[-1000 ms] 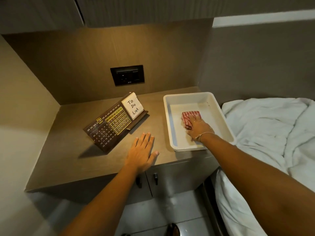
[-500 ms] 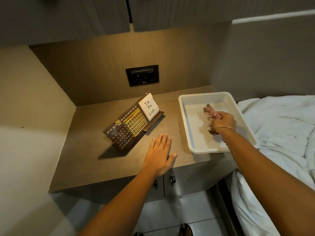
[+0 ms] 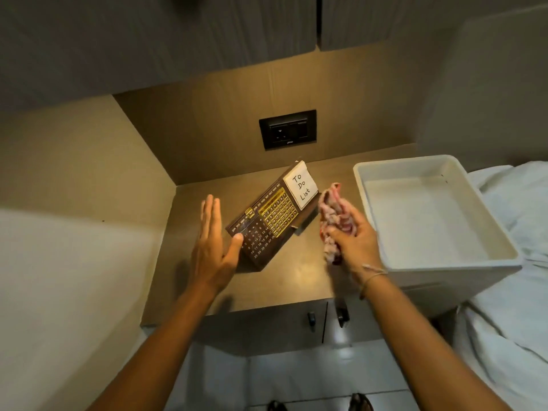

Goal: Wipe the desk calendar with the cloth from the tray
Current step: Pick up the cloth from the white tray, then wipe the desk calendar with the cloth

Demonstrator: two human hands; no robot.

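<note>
A dark brown desk calendar (image 3: 268, 225) with gold date tiles and a white "To Do List" notepad stands tilted on the wooden bedside top (image 3: 299, 277). My left hand (image 3: 212, 247) is raised at the calendar's left end, fingers straight and together, thumb touching its lower left corner. My right hand (image 3: 354, 243) holds a crumpled red-and-white cloth (image 3: 333, 216) just right of the calendar, above the wooden top. The white tray (image 3: 367, 188) at the right has nothing in it.
A black wall socket (image 3: 287, 129) sits in the back panel behind the calendar. White bedding (image 3: 510, 321) lies to the right of the tray. Two cabinet doors with small dark handles (image 3: 342, 317) are below the wooden top. Overhead cabinets hang above.
My right hand lifted the cloth out of the tray and carried it left to beside the calendar. My left hand rose off the wooden top and moved to the calendar's left end.
</note>
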